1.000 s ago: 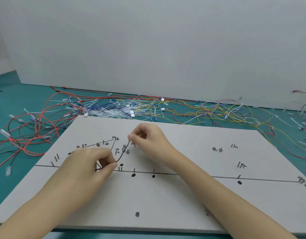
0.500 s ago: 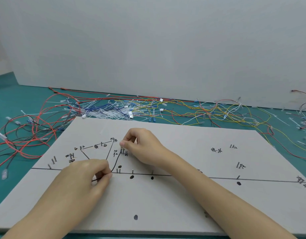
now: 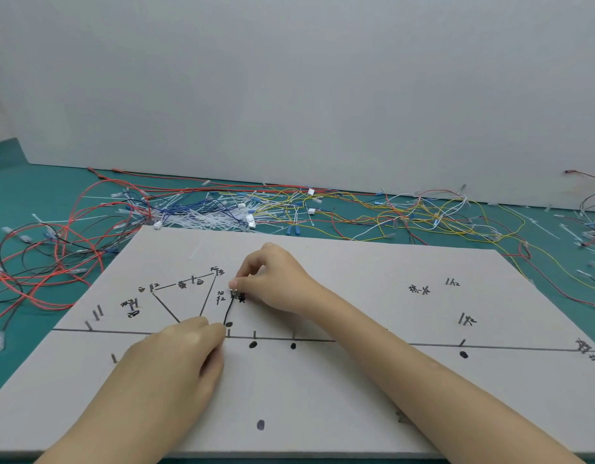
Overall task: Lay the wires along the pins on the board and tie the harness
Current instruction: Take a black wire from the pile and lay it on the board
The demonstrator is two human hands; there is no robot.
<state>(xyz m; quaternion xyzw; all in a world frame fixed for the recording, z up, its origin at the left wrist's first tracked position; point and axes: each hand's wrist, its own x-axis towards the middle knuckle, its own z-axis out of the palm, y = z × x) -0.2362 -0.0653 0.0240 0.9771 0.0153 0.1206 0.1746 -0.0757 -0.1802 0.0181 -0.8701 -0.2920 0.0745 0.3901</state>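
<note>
Plain pale wall (image 3: 289,88); teal tabletop (image 3: 28,182); even light.

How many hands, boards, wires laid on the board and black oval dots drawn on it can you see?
hands: 2, the left hand and the right hand
board: 1
black wire on it, pinched by both hands: 1
black dots in view: 5
Total: 9
</note>
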